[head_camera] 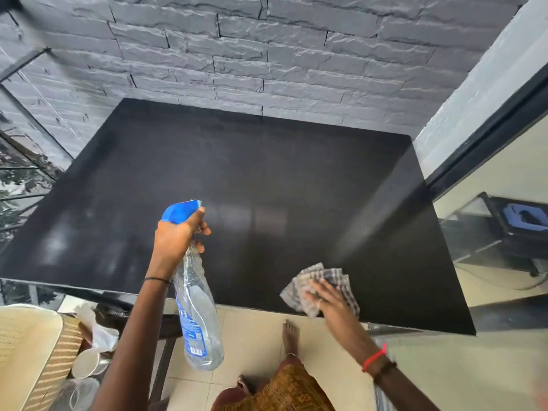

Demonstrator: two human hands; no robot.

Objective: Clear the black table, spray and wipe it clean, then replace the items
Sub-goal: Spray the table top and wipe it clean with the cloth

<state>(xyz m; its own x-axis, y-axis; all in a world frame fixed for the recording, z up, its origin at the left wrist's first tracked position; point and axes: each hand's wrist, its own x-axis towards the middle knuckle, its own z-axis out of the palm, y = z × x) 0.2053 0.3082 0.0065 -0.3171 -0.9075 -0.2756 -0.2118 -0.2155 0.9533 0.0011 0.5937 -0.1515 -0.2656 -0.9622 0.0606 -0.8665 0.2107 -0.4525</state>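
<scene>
cloth (pixel 311 280) under right hand (pixel 329 302), bottle (pixel 198 315) — left hand (pixel 178 236)

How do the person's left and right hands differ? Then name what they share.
The left hand grips the spray bottle; the right hand lies flat on the checked cloth. The left is held in the air; the right rests at the black table's near edge. Both wear wrist bands.

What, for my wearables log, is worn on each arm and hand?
No sleeves show. The left hand has a thin black band at the wrist; the right hand a ring, plus a red thread and a dark band at the wrist.
</scene>
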